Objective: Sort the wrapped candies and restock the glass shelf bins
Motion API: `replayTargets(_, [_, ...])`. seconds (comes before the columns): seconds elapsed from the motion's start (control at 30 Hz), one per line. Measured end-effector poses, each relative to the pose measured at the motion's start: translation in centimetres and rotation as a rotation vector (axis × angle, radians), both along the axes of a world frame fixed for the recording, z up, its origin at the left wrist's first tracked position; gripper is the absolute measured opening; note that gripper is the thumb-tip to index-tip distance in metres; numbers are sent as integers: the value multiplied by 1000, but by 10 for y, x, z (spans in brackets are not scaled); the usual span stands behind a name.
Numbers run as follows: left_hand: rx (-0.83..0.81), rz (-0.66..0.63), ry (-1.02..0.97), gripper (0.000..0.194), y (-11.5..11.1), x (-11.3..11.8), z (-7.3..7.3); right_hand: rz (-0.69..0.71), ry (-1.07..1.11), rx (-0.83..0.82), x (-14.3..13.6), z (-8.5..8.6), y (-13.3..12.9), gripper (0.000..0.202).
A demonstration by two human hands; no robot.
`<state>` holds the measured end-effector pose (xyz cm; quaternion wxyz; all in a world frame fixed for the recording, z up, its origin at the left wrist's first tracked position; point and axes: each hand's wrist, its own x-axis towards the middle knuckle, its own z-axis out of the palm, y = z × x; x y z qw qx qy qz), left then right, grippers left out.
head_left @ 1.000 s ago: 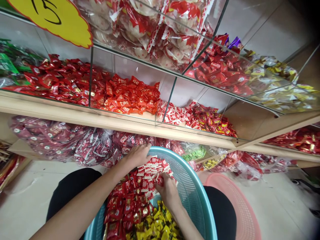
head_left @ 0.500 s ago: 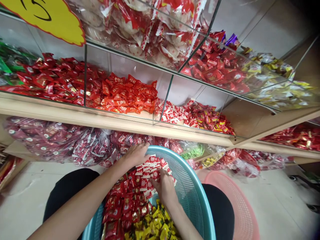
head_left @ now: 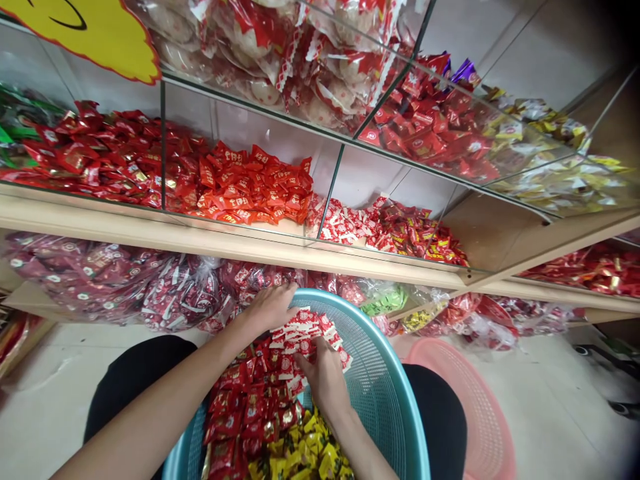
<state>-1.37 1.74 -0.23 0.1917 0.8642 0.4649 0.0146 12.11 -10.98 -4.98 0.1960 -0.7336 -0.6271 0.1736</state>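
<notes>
A teal mesh basket point(head_left: 400, 387) stands between the person's knees, holding dark red wrapped candies point(head_left: 253, 403), yellow ones point(head_left: 313, 450) and small red-and-white ones point(head_left: 300, 337). At the basket's far left rim is my left hand point(head_left: 273, 307), its fingers bent over the rim and closed on it as far as they show. My right hand point(head_left: 325, 377) is inside the basket, at the right part of the red-and-white candies, thumb pointing left. Its fingertips are hidden among the wrappers, so what they hold cannot be made out.
Glass-fronted shelves with sorted candies point(head_left: 255, 187) rise ahead, edged by a wooden ledge point(head_left: 240, 250). Below it lie clear bags of candy point(head_left: 100, 273). A pink basket point(head_left: 480, 407) stands on the floor at the right. A yellow sign point(head_left: 100, 33) hangs upper left.
The view has shifted slightly. My right hand has moved a little left over the red-and-white candies. My left hand stays at the rim.
</notes>
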Motion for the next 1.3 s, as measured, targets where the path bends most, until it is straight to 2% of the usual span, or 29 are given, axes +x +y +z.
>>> replayTargets(0.17, [-14, 4, -8, 30, 0, 0, -1, -2, 83, 20, -1, 1, 0, 16])
replayTargets(0.4, [-30, 10, 3, 30, 0, 0, 3, -159, 335, -99, 24, 15, -4, 35])
replayTargets(0.6, [-29, 4, 10, 31, -1, 0, 3, -199, 190, -64, 46, 10, -16, 43])
replayTargets(0.97, [-37, 7, -3, 28, 0, 0, 1, -140, 51, -104, 38, -7, -20, 27])
replayTargets(1.1, [-38, 15, -11, 30, 0, 0, 0, -126, -32, -130, 36, -8, -26, 19])
replayTargets(1.3, [-49, 11, -6, 30, -1, 0, 3, -101, -40, -130, 35, -1, -22, 20])
